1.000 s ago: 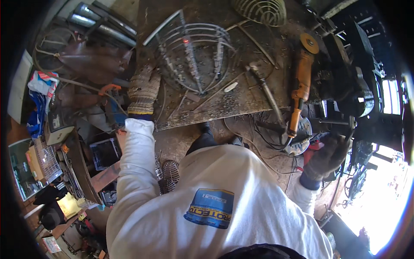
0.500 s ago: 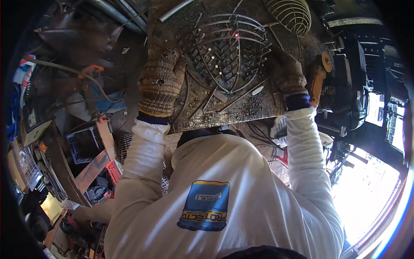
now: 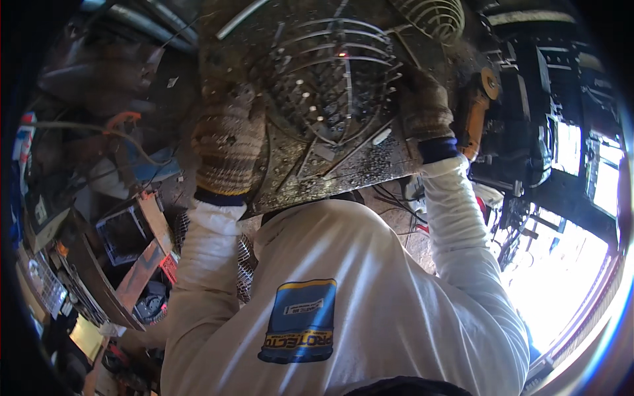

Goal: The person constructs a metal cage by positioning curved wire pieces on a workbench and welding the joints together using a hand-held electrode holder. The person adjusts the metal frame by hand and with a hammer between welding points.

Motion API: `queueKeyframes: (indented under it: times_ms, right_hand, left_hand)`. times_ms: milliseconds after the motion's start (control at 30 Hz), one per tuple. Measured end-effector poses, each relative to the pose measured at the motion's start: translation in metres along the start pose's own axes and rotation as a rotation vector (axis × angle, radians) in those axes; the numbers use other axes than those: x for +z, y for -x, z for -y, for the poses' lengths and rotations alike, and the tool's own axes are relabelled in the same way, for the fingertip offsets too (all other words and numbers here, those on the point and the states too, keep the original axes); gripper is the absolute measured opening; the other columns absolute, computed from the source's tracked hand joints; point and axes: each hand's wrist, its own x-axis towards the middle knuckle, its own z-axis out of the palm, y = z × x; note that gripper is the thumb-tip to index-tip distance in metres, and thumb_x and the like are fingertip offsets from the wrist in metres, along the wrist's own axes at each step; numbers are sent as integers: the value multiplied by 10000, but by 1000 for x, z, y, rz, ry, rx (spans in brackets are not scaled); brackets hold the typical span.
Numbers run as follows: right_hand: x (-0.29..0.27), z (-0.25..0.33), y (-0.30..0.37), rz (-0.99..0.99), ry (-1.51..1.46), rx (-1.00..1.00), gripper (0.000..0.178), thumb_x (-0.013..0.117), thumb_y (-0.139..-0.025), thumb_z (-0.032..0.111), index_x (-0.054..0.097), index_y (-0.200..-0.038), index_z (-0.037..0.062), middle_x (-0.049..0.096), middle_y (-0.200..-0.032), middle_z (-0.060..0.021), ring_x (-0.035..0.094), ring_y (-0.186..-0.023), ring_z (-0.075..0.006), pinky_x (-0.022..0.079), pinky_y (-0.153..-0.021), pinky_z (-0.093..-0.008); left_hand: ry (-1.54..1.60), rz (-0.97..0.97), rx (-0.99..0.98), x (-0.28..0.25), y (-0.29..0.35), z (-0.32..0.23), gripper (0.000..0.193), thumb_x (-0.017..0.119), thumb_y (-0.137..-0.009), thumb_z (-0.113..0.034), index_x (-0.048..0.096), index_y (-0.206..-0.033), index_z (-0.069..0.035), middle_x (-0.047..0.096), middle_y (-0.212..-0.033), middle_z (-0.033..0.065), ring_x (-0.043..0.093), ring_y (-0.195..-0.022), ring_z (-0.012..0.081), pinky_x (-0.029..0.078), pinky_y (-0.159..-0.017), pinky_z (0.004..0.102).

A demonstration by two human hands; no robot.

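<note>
Both my hands wear knitted brown-striped work gloves and rest at either side of a wire frame (image 3: 348, 92) on the bench. Curved metal rods cross its far part, and a small spot glows orange-red where they meet a middle rod. Short dark pegs stand in rows beneath it. My left hand (image 3: 228, 142) lies at the frame's left, its fingers curled and blurred; what they hold, if anything, is hidden. Near the rod ends on the right is my right hand (image 3: 428, 109); its fingers fade into shadow, so I cannot see whether they grip the frame.
Loose rods and grit lie on the bench top (image 3: 277, 188). At the right edge rests an orange angle grinder (image 3: 474, 122). A coiled wire guard (image 3: 436, 16) stands far right, a pipe (image 3: 242, 18) far left. A crate (image 3: 124, 234) and scrap crowd the left.
My view has shifted and turned a little, so bench and hands appear farther left. The glowing spot looks smaller. Both hands stay beside the frame.
</note>
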Motion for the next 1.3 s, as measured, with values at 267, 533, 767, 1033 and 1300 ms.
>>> queueKeyframes:
  times_ms: [267, 533, 767, 1033, 1300]
  right_hand:
    - [-3, 16, 7, 15, 20, -115, 403, 635, -959, 160, 600, -1344, 45, 712, -1177, -116, 680, -1004, -145, 541, -866, -286]
    - [-4, 15, 3, -7, 289, -237, 334, 603, -982, 267, 659, -1236, 59, 723, -1058, -166, 706, -954, -284, 547, -847, -368]
    - [0, 8, 4, -101, 339, -364, 312, 577, -983, 265, 657, -1225, 85, 715, -999, -173, 695, -914, -332, 557, -791, -396]
    - [7, -2, 5, -92, 348, -386, 324, 594, -912, 208, 633, -1195, 56, 701, -943, -180, 687, -861, -367, 560, -727, -436]
    - [4, 9, 5, 14, 335, -286, 305, 603, -880, 183, 637, -1138, 23, 706, -963, -197, 700, -889, -363, 572, -748, -439]
  left_hand:
    - [227, 36, -103, 10, -3, 1, 355, 460, -999, -496, 675, -1061, -221, 686, -818, 54, 630, -605, 226, 515, -482, 388]
    - [496, 2, -11, 8, -7, 11, 180, 683, -908, -308, 723, -993, -154, 727, -957, 47, 706, -802, 235, 583, -746, 351]
    - [480, 106, 40, 9, 3, 20, 183, 647, -918, -249, 701, -1084, -192, 695, -1143, 41, 684, -992, 248, 559, -829, 390]
    - [471, 153, 84, 24, 8, 29, 239, 603, -938, -263, 686, -1156, -213, 668, -1226, 53, 660, -1063, 255, 531, -889, 425]
    - [275, 101, 226, -4, -12, 29, 175, 615, -923, -253, 710, -1054, -187, 682, -1128, 18, 677, -993, 229, 536, -874, 388]
